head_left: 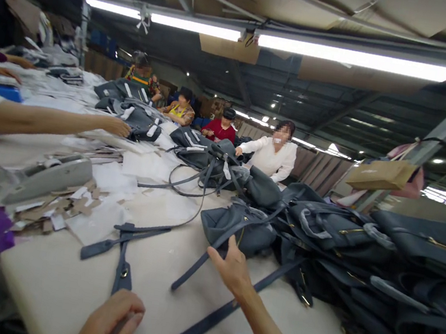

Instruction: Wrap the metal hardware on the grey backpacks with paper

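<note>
My right hand (231, 268) reaches over a dark blue-grey bag (253, 240), thumb and forefinger spread apart. Its fingertips are at or just above the bag's strap (200, 266); whether they touch it I cannot tell. At the bottom of the view, my left hand (111, 322) is loosely curled, with nothing visible in its fingers. Just beyond it lies a strap with a metal eyelet (123, 273), its lower end hidden behind the hand. A longer, wider strap (196, 328) runs across the table between my two arms.
A large pile of dark bags (364, 242) covers the right side of the table (57, 287). Cardboard scraps (58, 205) and white paper (109, 193) lie left. A co-worker's arm (54, 124) reaches in from the left; a person in white (271, 155) handles bags opposite.
</note>
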The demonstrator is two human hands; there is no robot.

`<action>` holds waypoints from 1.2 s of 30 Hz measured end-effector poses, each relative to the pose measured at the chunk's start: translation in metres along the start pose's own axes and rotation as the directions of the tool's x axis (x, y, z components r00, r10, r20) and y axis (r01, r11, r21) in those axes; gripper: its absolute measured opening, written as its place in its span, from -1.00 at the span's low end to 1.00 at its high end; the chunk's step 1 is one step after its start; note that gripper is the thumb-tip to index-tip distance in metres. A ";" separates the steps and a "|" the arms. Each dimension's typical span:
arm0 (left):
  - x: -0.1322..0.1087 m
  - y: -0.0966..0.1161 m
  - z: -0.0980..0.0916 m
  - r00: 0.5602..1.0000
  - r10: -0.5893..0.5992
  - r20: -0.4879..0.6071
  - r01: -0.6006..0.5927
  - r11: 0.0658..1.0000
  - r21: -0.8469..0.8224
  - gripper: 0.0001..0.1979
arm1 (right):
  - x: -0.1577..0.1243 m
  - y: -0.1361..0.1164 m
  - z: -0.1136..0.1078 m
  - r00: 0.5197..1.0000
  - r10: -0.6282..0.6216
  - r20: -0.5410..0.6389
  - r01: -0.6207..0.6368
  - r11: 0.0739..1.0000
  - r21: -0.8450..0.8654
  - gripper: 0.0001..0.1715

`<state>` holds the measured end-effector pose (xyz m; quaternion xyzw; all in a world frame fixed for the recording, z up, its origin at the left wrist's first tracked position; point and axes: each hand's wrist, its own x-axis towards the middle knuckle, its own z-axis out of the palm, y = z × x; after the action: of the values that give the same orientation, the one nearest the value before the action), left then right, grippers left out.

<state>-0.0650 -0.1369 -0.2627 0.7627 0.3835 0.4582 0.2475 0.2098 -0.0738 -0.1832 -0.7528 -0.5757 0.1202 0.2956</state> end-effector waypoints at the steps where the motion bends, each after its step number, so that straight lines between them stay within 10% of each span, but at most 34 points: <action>1: -0.001 -0.001 0.000 0.999 -0.026 -0.038 0.026 1.000 0.001 -0.82 | -0.014 -0.006 -0.002 1.000 -0.025 0.016 0.025 1.000 0.006 -0.25; 9: -0.002 -0.002 0.006 0.997 -0.067 -0.040 0.068 0.997 0.024 -0.72 | -0.118 -0.010 -0.016 0.993 -0.095 0.065 0.087 0.988 0.127 -0.09; 17: 0.017 0.014 -0.008 0.935 -0.355 0.017 0.346 0.898 -0.273 -0.53 | -0.169 -0.030 0.042 0.875 -0.406 0.263 0.422 0.907 -0.004 0.12; 23: 0.042 0.018 -0.010 0.877 -0.402 0.264 0.474 0.817 -0.328 -0.61 | -0.179 0.012 0.074 0.791 -0.446 0.419 0.494 0.869 -0.009 0.22; 30: 0.041 0.055 -0.006 0.976 -0.220 0.000 0.218 0.968 -0.123 -0.62 | -0.188 0.040 0.021 0.924 -0.324 0.205 0.224 0.891 0.396 -0.35; 33: 0.044 0.077 -0.016 0.994 -0.019 -0.104 0.024 0.999 0.047 -0.64 | -0.179 0.026 -0.029 0.967 0.062 0.247 -0.218 0.704 0.676 -0.28; 36: 0.050 0.091 -0.032 0.948 0.209 -0.239 -0.154 0.962 0.227 -0.68 | -0.163 0.010 -0.057 0.945 0.190 0.264 -0.326 0.566 0.757 -0.24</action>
<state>-0.0463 -0.1484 -0.1558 0.7495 0.3859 0.5332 0.0713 0.1969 -0.2455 -0.1697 -0.6080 -0.3668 0.4614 0.5319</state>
